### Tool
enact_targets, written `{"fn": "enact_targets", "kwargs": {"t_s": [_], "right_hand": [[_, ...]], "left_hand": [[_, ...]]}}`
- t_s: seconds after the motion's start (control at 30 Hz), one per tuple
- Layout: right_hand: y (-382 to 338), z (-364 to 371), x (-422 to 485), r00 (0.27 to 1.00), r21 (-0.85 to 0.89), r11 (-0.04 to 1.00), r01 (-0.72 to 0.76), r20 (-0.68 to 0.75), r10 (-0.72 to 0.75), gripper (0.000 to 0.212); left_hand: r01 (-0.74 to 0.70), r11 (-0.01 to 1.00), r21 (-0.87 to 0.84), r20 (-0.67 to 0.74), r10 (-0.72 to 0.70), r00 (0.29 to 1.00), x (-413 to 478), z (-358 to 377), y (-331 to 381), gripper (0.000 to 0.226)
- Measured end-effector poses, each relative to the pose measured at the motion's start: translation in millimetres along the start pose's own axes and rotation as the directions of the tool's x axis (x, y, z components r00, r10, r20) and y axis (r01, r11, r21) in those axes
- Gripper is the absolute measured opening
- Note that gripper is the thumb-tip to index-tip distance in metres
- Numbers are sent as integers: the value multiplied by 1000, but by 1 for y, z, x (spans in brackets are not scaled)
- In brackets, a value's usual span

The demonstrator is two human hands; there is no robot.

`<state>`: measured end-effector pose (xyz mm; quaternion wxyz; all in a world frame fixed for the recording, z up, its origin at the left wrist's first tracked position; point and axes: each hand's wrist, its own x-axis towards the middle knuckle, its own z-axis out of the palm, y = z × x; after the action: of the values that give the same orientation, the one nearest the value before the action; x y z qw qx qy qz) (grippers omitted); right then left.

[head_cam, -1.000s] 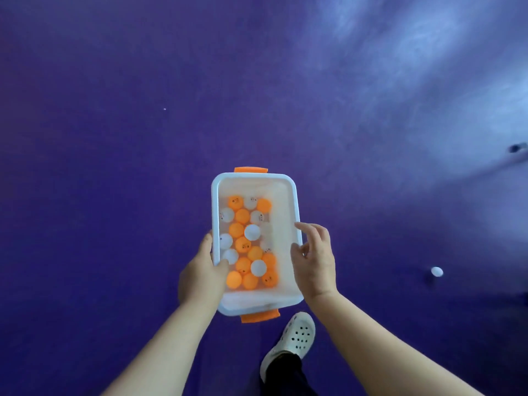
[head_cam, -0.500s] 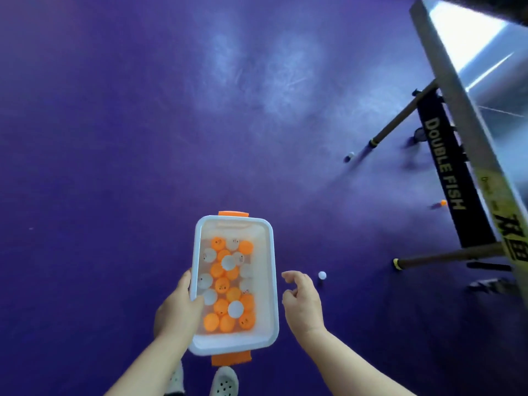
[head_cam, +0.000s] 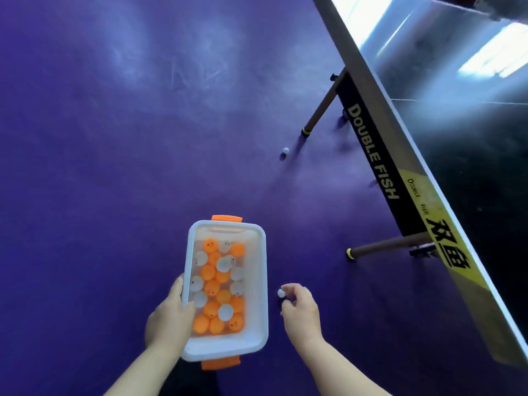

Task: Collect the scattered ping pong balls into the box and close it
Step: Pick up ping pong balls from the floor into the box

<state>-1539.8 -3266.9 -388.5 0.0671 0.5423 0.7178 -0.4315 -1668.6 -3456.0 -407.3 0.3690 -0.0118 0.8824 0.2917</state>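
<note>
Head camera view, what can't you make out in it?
1. Whether the right hand grips the white ball or only touches it: too small, blurred.
2. Floor under the table: hidden by its top.
3. Markings on balls in the box: too small to read.

A ping pong table (head_cam: 445, 172) stands on the purple floor (head_cam: 114, 167). One white ball (head_cam: 285, 150) lies near its far leg (head_cam: 321, 108); a faint speck (head_cam: 374, 183) nearby may be another
</note>
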Motion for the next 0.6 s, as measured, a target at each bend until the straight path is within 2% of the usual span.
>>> {"fn": "enact_targets", "kwargs": {"t_s": [0.23, 0.6], "right_hand": [[13, -8, 131, 991, -65, 990, -122, -59, 118, 27], [142, 64, 315, 953, -255, 922, -290, 14, 304, 28]], "left_hand": [[27, 995, 100, 2, -27, 1000, 98, 43, 44, 50], [50, 992, 116, -18, -48, 999, 250, 177, 43, 51]]}}
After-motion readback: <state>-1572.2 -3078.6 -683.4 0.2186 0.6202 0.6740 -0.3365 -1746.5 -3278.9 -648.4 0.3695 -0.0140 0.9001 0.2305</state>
